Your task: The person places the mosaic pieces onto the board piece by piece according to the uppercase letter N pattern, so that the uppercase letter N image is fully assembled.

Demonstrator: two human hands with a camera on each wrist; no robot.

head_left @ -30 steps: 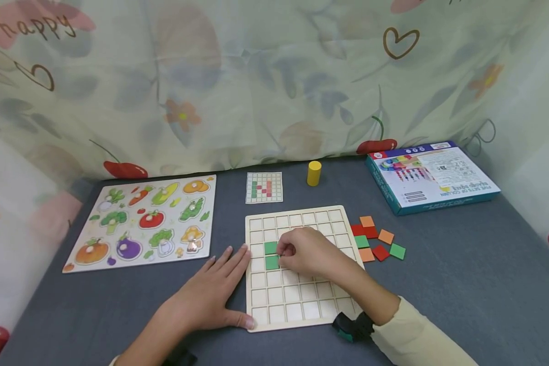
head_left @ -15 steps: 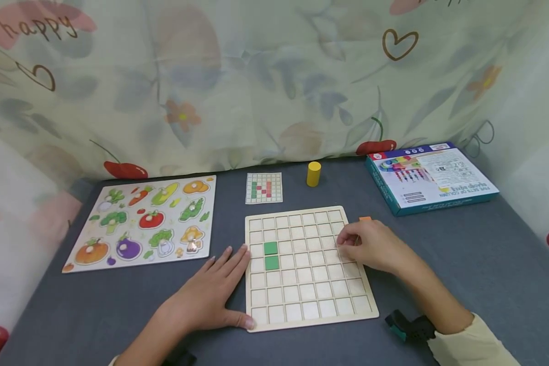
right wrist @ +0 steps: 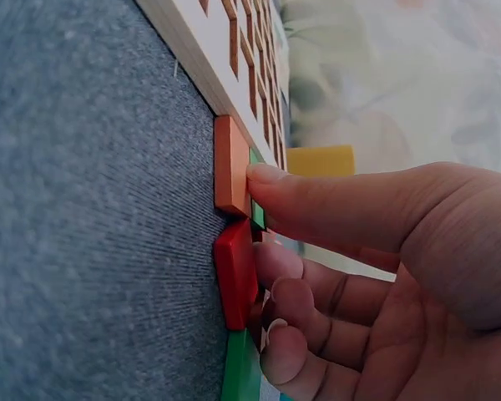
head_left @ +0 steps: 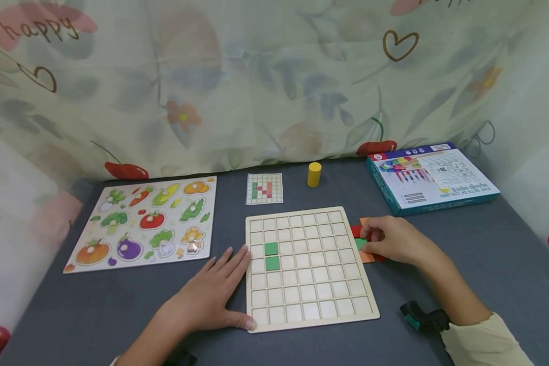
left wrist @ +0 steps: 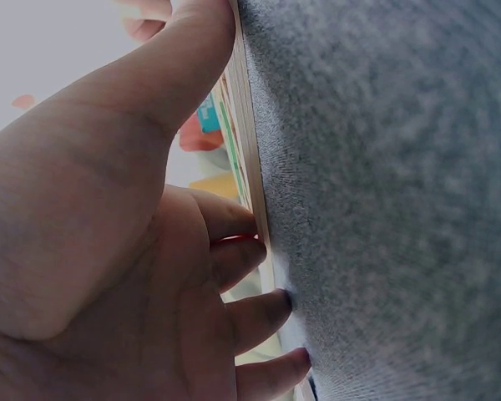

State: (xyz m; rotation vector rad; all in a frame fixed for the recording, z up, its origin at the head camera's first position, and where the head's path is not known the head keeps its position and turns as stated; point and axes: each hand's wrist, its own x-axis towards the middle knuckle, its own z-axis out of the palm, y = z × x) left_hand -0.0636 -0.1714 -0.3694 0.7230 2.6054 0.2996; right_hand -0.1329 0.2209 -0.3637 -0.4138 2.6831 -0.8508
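Note:
A square wooden grid board [head_left: 304,269] lies on the table, with two green square tiles [head_left: 272,248] in its second column. My left hand [head_left: 206,297] lies flat with fingers spread; its thumb and fingertips touch the board's left edge. At the board's right edge, my right hand [head_left: 395,241] pinches a green tile [right wrist: 257,200] between thumb and index finger, the tile still down among the loose ones. Around it lie an orange tile [right wrist: 231,163], a red tile [right wrist: 235,271] and another green tile [right wrist: 240,368]. The hand hides part of this pile in the head view.
Behind the board are a small pattern card [head_left: 264,189] and a yellow cylinder [head_left: 314,175]. A vegetable puzzle board [head_left: 137,223] lies at the left. A flat game box [head_left: 432,178] sits at the back right. A printed curtain [head_left: 256,91] hangs along the back.
My right hand has left the green tiles on the grid and moved right to the loose tiles, where it now grips a green one. The left hand stays on the board's edge.

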